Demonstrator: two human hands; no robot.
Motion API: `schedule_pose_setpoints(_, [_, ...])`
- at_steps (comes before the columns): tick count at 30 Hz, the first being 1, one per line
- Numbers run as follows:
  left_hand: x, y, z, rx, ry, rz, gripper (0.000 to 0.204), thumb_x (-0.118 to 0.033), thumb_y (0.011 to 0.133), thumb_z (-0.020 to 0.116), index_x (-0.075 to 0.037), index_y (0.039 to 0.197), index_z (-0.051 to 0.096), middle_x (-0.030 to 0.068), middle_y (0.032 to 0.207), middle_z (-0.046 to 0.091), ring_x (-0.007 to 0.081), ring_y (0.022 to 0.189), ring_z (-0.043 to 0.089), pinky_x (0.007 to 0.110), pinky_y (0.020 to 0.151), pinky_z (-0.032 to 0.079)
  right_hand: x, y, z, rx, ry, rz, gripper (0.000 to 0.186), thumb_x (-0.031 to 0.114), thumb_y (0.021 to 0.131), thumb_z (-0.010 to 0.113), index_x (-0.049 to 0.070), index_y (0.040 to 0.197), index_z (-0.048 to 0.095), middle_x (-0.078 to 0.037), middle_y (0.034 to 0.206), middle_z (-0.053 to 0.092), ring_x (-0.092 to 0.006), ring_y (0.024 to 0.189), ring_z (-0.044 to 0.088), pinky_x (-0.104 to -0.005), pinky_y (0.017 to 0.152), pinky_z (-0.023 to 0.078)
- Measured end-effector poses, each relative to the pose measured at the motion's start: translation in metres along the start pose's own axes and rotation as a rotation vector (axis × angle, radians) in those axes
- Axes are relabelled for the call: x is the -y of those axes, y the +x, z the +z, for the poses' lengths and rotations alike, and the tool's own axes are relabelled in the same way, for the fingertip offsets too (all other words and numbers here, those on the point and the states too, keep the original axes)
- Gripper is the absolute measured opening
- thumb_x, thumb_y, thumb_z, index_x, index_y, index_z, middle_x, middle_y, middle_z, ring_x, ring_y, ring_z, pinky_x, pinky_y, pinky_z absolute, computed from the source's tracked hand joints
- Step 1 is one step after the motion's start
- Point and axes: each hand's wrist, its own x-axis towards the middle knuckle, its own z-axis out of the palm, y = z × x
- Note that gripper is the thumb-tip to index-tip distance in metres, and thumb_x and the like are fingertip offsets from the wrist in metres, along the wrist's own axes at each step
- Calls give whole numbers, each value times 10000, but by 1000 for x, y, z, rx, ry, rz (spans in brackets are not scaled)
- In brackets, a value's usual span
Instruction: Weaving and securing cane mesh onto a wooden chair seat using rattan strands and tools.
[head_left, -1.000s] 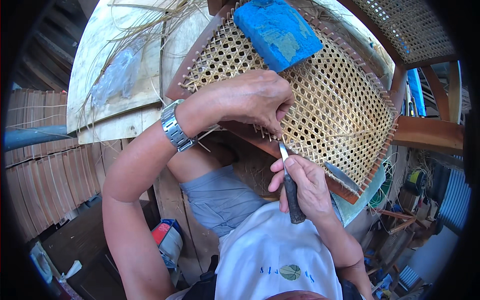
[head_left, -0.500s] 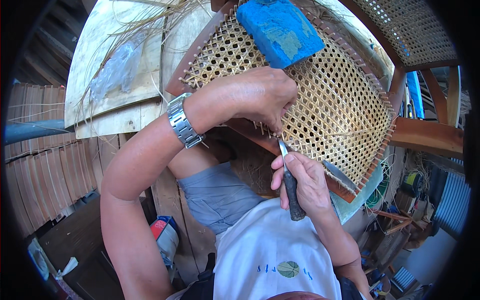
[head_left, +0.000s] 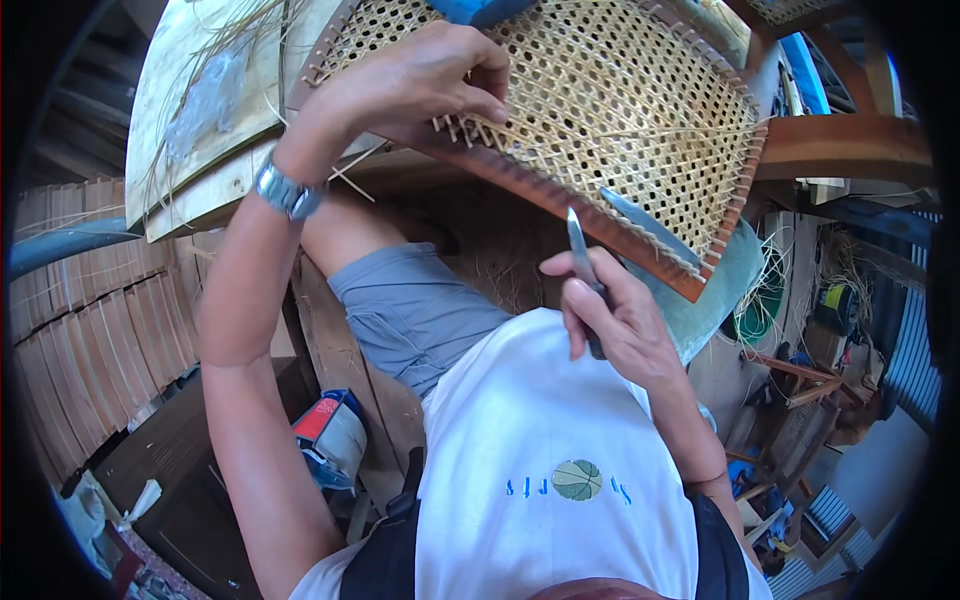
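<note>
A woven cane panel [head_left: 620, 90] in a wooden frame with pegs spans the upper view. My left hand [head_left: 440, 75] is over the panel's near left part, fingers curled and thumb low by the loose cane ends; anything between the fingertips is hidden. My right hand [head_left: 620, 320] grips a knife [head_left: 577, 242] by its dark handle, blade pointing up, just off the panel's near rail. A flat metal blade [head_left: 645, 225] lies on the weave by the right corner. A blue block [head_left: 475, 10] is partly visible at the top edge.
A pale board [head_left: 175, 180] with cane strips and a plastic bag [head_left: 205, 105] is at upper left. Stacked wooden slats [head_left: 100, 370] line the left. A wooden chair frame [head_left: 840, 145] stands at right. A red-and-white container [head_left: 330, 430] sits below left; wooden pieces clutter the lower right.
The view has shifted, so the panel appears higher. My left hand has moved leftward along the weave, and my right hand has drawn the knife back from the cane edge.
</note>
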Motion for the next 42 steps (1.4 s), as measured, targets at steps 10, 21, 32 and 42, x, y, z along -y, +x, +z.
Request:
schedule_pose_setpoints(10, [-65, 84, 102, -250, 228, -4, 257, -288, 873, 687, -33, 899, 680, 144, 946, 636, 294, 948, 620, 412, 834, 489, -16, -42, -79, -411, -29, -286, 307, 215, 1013, 599, -14, 1207, 666, 51, 698, 521, -9, 507, 394, -180, 438, 273])
schedule_pose_setpoints(21, [-200, 60, 95, -425, -230, 370, 229, -260, 935, 649, -33, 907, 669, 128, 707, 640, 298, 642, 646, 394, 606, 497, 19, -59, -135, -729, 260, -780, 303, 197, 1002, 625, -50, 1176, 641, -1, 796, 594, 8, 470, 346, -158, 389, 263])
schedule_pose_setpoints(32, [-190, -36, 125, -25, -592, -399, 217, -160, 1020, 550, -5, 1169, 581, 69, 825, 697, 110, 715, 649, 275, 647, 523, -14, -40, -70, -241, -39, -405, 156, 82, 927, 697, -8, 1043, 749, -13, 809, 688, -41, 594, 538, -193, 520, 418])
schedule_pose_setpoints(42, [-135, -29, 81, -523, -970, -502, 159, -165, 968, 645, -9, 998, 665, 52, 785, 664, 25, 507, 510, 164, 403, 351, 40, -21, -136, -458, -708, -363, 258, 232, 973, 619, 11, 1098, 663, -78, 737, 613, -144, 683, 572, -304, 684, 476])
